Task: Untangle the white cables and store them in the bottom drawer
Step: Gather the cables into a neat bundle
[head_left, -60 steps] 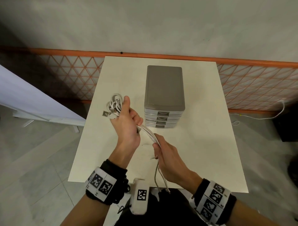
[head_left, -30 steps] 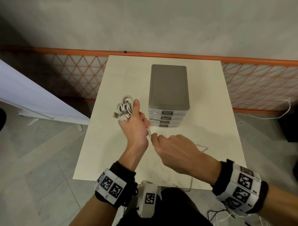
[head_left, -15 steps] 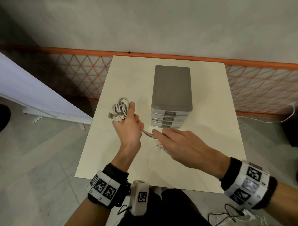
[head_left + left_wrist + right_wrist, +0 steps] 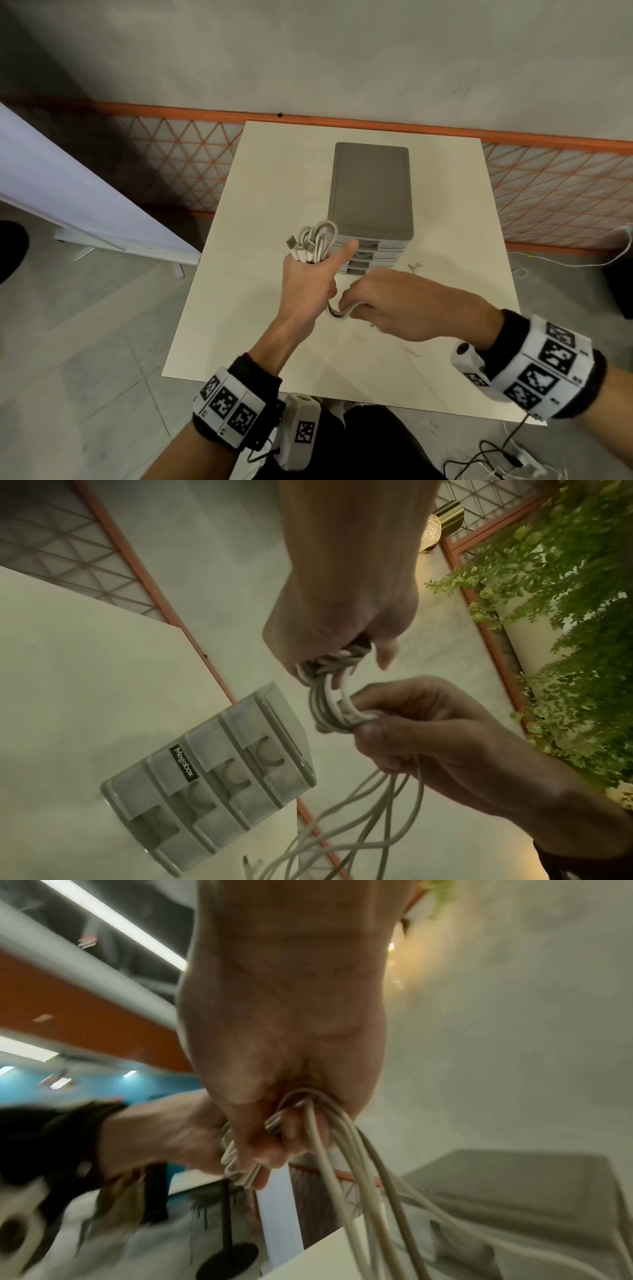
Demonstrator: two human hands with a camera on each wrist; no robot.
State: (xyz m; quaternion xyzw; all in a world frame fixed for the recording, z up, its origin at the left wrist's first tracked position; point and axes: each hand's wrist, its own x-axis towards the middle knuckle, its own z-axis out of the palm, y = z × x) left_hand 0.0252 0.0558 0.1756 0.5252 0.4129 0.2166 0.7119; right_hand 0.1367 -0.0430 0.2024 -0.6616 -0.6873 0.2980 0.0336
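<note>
1. A cream table (image 4: 455,212) stands against the grey wall (image 4: 342,54).
2. An orange lattice panel (image 4: 555,192) runs along the wall's foot, behind the table on both sides.
3. A white board (image 4: 68,192) leans on the tiled floor (image 4: 85,342) left of the table.
4. A loose white cord (image 4: 613,255) lies on the floor right of the table.
5. Green foliage (image 4: 565,615) shows in the left wrist view, far from the table.

It looked like an office or studio space rather than a home: a bare table (image 4: 219,308) stood against a grey wall (image 4: 342,51) with orange lattice trim (image 4: 178,164), a whiteboard (image 4: 68,195) leaned nearby, strip lights (image 4: 113,926) ran overhead, and foliage (image 4: 565,615) covered one wall.
</note>
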